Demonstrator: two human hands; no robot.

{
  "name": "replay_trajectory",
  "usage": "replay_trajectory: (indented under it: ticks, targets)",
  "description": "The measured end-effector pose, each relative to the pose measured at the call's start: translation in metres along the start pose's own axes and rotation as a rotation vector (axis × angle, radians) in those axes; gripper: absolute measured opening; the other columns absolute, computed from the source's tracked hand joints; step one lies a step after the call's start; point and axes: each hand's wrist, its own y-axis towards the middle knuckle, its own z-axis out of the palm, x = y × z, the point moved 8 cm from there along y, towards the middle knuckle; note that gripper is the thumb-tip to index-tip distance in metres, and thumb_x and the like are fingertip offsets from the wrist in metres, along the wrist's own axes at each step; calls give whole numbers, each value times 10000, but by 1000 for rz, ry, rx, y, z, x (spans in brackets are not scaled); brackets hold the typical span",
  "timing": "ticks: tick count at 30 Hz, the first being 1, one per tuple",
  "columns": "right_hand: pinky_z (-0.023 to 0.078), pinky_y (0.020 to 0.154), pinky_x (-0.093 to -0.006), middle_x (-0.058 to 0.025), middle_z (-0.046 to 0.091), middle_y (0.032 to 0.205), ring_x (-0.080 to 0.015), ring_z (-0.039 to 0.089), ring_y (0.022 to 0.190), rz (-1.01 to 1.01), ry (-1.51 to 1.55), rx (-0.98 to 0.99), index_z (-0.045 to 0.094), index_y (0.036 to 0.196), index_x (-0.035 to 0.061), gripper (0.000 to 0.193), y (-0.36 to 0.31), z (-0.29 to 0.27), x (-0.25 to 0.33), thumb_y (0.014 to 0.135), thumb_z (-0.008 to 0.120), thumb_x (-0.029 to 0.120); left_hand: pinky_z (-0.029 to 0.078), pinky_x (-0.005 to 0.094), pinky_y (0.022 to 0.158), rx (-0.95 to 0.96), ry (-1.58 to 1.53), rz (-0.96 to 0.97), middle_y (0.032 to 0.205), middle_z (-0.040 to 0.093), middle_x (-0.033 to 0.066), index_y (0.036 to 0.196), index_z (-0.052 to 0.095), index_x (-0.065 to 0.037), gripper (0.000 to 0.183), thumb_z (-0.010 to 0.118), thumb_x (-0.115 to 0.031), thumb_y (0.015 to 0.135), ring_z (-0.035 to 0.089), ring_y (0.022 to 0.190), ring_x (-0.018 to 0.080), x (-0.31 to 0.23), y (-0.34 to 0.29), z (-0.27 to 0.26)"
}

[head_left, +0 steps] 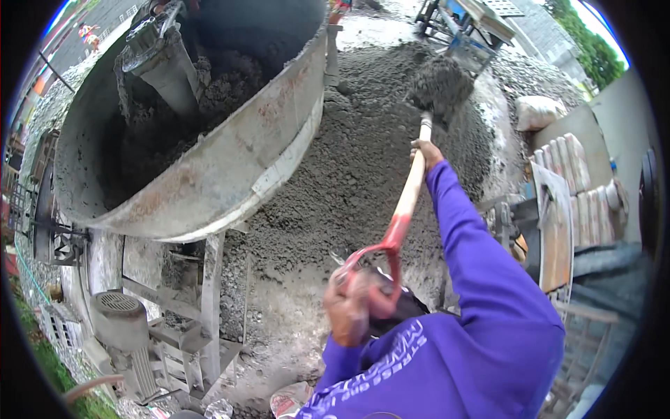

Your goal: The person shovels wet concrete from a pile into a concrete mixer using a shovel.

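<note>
A shovel (412,183) slants up and away from my body, with a pale wooden shaft and a red D-shaped handle. My left hand (349,304), slightly blurred, is closed round the grip of that handle. Further up, my right hand (428,151) wraps the shaft just below the blade, its arm stretched out. A heap of wet grey mix (441,84) covers the blade, so its metal is mostly hidden. Below it spreads a wide pile of grey mortar-like mix (349,157) on the ground.
A large round pan mixer (230,167) with grey mix inside fills the left, on a metal frame beside a motor (120,318). A blue-framed machine (460,31) stands beyond the pile. Stacked sacks (565,164) and a leaning board (555,230) are at right.
</note>
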Motion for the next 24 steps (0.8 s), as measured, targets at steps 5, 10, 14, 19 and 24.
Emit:
replay_trajectory:
  ticks: [5,10,14,19,24]
  targets:
    - [512,503,-384,-65,547,630,-216,561,524,164,42,112,521,856,71,54,-139,4,-180,833,563,95,473,286,561,170,170,200,623,606,115,948,550,102,264,528,-142,851,581,546,196,-51,-136,-58]
    - [536,599,-539,-162,607,786,-343,651,700,234,-118,-119,511,955,-17,227,-260,-16,-470,795,604,114,411,299,383,-514,-185,2,553,459,53,778,530,-27,245,534,-257,860,449,402,172,10,-314,-279]
    - [515,581,-538,-183,597,846,-347,637,733,579,-234,-1,503,1035,-38,331,-376,-22,-602,801,611,170,394,335,338,-550,-279,-62,511,425,55,750,508,-41,345,522,-365,866,413,364,191,66,-470,-368]
    - [511,576,-434,-120,587,749,-259,601,641,550,-373,167,578,896,12,198,-367,-4,-639,787,648,162,459,309,450,-647,-482,-166,515,387,-24,885,576,-161,209,525,-363,874,355,380,135,94,-484,-340]
    - [496,493,-375,-79,550,679,-211,566,530,541,-24,189,533,836,46,162,-337,53,-603,823,622,180,513,321,679,-909,297,27,834,577,55,1022,584,-4,423,546,-393,858,569,711,208,153,-302,-311]
